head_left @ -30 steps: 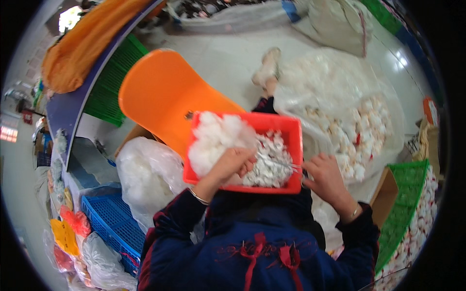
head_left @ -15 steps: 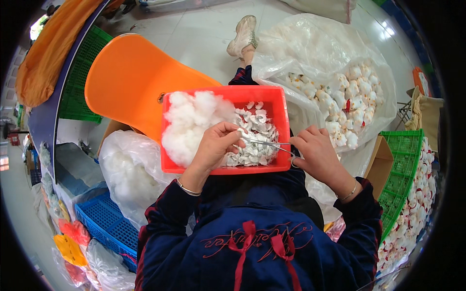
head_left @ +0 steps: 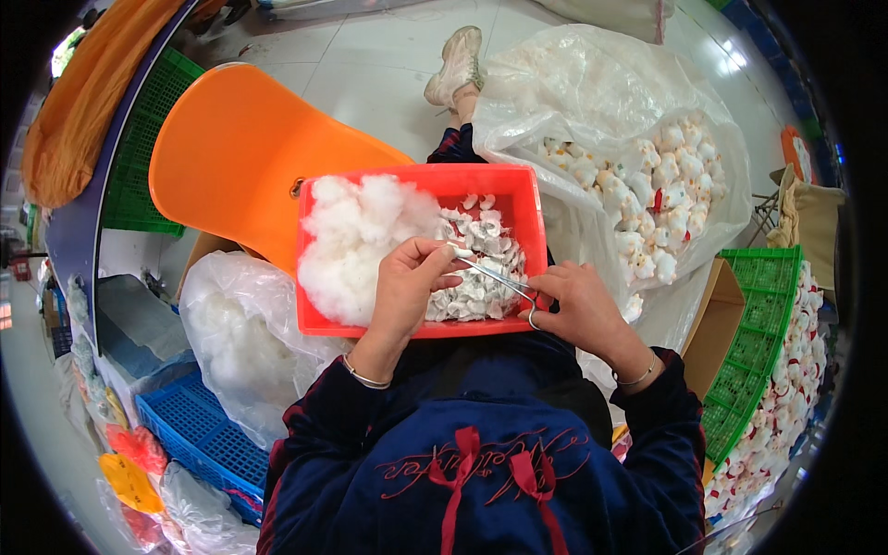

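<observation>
My left hand (head_left: 403,282) pinches a small white fabric piece (head_left: 460,252) between thumb and fingers, above the red tray (head_left: 425,329). In my right hand (head_left: 583,308) is a pair of metal ring-handled forceps (head_left: 500,278), its finger loops at my fingers and its tips meeting the white piece. Fluffy white stuffing (head_left: 356,245) fills the left part of the tray, which rests at my lap. Several small white fabric pieces (head_left: 476,301) lie loose in its right part, under the forceps. Whether the tips are inside the piece I cannot tell.
An orange chair (head_left: 250,148) stands beyond the tray to the left. Far right, a clear plastic bag (head_left: 573,69) holds many small white stuffed figures (head_left: 661,194). A bag of stuffing (head_left: 245,342) and a blue crate (head_left: 199,430) are at left; a green crate (head_left: 754,342) is at right.
My right hand has turned and shifted slightly left and down, so the forceps slant more steeply, with a handle loop now in plain sight. My left hand still pinches the white piece.
</observation>
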The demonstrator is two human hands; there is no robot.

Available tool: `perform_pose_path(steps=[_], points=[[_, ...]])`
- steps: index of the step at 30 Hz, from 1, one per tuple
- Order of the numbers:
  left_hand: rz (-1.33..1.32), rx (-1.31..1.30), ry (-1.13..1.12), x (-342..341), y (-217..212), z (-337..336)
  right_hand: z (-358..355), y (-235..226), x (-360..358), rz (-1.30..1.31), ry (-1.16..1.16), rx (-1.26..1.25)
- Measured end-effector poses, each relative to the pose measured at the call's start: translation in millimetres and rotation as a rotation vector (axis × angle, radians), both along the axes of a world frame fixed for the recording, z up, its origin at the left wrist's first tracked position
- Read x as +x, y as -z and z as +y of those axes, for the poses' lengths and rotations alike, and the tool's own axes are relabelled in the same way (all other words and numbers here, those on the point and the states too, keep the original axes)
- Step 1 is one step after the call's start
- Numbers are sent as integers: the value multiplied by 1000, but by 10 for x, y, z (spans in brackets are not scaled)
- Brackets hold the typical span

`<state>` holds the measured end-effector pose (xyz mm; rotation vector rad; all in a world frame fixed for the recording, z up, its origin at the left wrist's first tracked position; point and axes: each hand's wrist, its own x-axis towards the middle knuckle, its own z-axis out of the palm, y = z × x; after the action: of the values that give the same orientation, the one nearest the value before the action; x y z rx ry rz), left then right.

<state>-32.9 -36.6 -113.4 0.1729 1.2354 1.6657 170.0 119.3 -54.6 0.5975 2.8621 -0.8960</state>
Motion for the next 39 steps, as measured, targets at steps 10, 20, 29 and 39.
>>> perform_pose_path(steps=[10,20,29,39], points=[[-28,14,-35,32,13,-18,-14,-16,15,50,3,-40],[-14,31,-22,74,27,-38,51,39,-13,143,-23,-212],[23,70,-13,57,5,-34,51,-10,-113,89,14,-399],[438,63,-77,110,-47,-61,0,24,-96,95,52,-522]])
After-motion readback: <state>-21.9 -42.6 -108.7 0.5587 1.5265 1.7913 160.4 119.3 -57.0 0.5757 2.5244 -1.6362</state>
